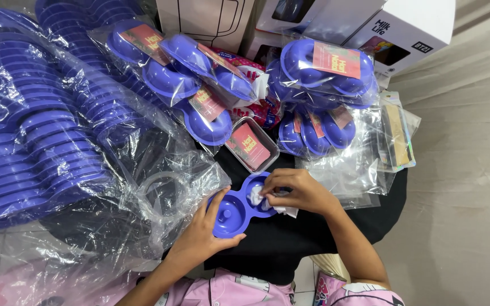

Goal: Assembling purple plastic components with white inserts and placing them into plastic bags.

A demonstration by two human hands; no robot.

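My left hand [202, 232] holds a purple plastic mould [236, 211] with round cavities by its near edge, just above a black cloth [290, 238]. My right hand [299, 190] presses a crumpled white tissue [256, 195] into the mould's far cavity. More of the tissue sticks out under my right palm.
Stacks of purple moulds in clear plastic [35, 130] fill the left side. Bagged moulds with red cards [324, 68] lie behind, beside a small clear tray of red cards [250, 145]. Empty clear bags [370, 153] lie to the right, and white boxes [404, 28] stand at the back.
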